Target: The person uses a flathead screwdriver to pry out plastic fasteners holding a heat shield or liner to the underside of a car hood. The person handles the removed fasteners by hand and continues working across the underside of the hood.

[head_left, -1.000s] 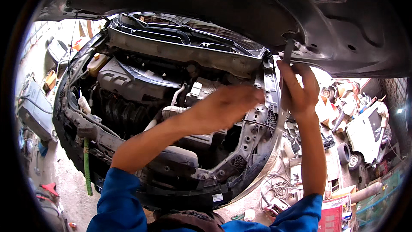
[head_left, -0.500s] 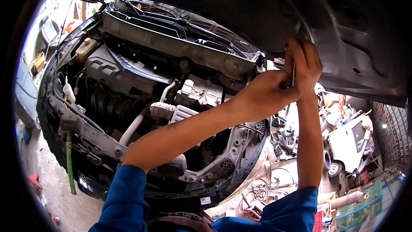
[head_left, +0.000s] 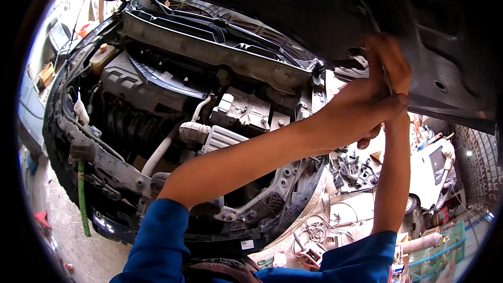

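A flat metal bar (head_left: 387, 81) reaches up to the underside of the raised car hood (head_left: 445, 57), near a slotted opening in it. My right hand (head_left: 392, 63) is closed round the bar, high against the hood. Just below and partly in front of it, my left hand (head_left: 364, 112) grips the same bar with the thumb across it, hiding my right wrist. Where the bar's upper end meets the hood is dark and partly hidden by my fingers.
Below lies the open engine bay with an engine cover (head_left: 126, 81), battery (head_left: 243, 107) and white pipe (head_left: 160, 152). A green hose (head_left: 83, 199) hangs at its front left. At the right are piled parts and cables (head_left: 319, 230) and a white panel (head_left: 429, 173).
My left hand has moved right and up from over the engine bay onto the bar. My right hand has risen and shifted right along the hood's underside; the view has shifted slightly.
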A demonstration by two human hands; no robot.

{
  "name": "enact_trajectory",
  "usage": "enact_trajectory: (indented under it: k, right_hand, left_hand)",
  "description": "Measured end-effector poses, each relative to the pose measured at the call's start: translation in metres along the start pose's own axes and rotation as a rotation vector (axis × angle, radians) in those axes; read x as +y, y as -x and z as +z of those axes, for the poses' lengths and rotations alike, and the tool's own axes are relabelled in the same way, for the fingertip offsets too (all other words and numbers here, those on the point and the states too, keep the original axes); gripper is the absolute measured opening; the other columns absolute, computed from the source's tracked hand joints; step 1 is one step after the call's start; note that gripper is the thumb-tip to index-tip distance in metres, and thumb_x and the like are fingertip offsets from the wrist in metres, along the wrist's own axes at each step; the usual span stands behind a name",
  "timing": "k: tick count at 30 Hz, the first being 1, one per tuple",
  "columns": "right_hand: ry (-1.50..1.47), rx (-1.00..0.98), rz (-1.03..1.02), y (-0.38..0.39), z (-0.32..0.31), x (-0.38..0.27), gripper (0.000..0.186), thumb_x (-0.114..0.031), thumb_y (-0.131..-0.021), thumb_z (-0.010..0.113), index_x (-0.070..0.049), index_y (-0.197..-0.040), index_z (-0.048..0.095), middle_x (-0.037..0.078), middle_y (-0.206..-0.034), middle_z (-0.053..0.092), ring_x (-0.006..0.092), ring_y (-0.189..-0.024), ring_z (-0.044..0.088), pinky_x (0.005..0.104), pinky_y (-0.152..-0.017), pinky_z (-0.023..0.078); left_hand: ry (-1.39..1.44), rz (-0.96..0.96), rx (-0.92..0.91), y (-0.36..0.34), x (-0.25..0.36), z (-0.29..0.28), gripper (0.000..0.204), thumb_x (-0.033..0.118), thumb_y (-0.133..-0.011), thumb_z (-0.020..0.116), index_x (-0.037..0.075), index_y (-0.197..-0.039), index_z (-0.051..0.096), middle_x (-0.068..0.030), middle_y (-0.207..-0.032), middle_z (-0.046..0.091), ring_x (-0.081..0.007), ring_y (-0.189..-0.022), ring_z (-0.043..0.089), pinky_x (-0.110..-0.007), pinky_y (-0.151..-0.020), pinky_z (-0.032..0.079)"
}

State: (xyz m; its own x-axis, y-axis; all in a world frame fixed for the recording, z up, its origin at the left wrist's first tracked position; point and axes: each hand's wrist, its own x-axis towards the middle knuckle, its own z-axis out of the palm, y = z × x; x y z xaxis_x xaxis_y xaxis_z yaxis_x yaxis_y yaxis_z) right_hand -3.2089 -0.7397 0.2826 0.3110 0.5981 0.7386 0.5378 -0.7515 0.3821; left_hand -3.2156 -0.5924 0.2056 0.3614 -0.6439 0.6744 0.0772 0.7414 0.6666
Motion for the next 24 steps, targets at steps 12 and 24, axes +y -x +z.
enact_trajectory:
  k: [12,24]
  right_hand:
    - [-0.230,0.212,0.487,0.034,-0.021,-0.010,0.025,-0.012,-0.095,0.058,-0.009,-0.118,0.067,0.009,-0.109,0.066,0.0215,-0.098,0.065,0.0317,-0.078,0.051]
    - [-0.237,0.778,0.325,0.021,-0.058,-0.068,0.046,-0.029,-0.100,0.032,0.003,-0.127,0.051,0.018,-0.100,0.064,0.0213,-0.090,0.066,0.0283,-0.078,0.052]
  left_hand:
    - [0.192,0.091,-0.009,-0.025,0.005,0.021,0.042,0.038,-0.100,0.053,0.009,-0.070,0.050,0.0028,-0.052,0.037,-0.0074,-0.042,0.034,-0.026,-0.040,0.024]
    - [0.100,0.087,0.122,-0.045,-0.001,0.025,0.045,0.043,-0.097,0.058,0.003,-0.078,0.059,0.0004,-0.054,0.042,-0.0090,-0.045,0.036,-0.028,-0.043,0.027]
